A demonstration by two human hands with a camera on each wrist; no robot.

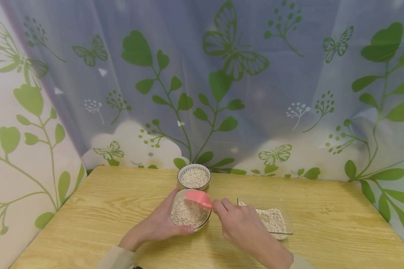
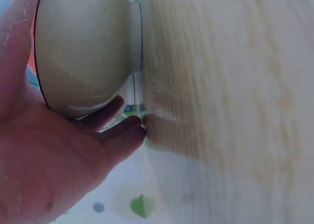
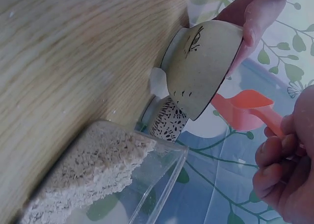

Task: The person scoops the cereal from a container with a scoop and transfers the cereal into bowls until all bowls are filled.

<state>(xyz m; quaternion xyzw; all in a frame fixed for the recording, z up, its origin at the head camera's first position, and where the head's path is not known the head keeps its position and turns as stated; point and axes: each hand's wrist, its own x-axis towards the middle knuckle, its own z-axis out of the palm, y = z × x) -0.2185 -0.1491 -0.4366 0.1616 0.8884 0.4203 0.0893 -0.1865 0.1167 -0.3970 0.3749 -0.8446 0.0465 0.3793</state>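
My left hand grips a cream bowl from its left side, the thumb over the near rim and the fingers round the outer wall. Oat flakes fill much of this bowl, and its foot is right at the tabletop in the left wrist view. Between curled fingers and thumb, my right hand holds the handle of a pink scoop. The scoop's head is over the far part of the cream bowl; what it contains is hidden in the head view.
Just behind the cream bowl stands a patterned bowl with oats in it. A clear rectangular container holding oat flakes sits to the right, partly behind my right hand. A printed curtain hangs along the back of the wooden table.
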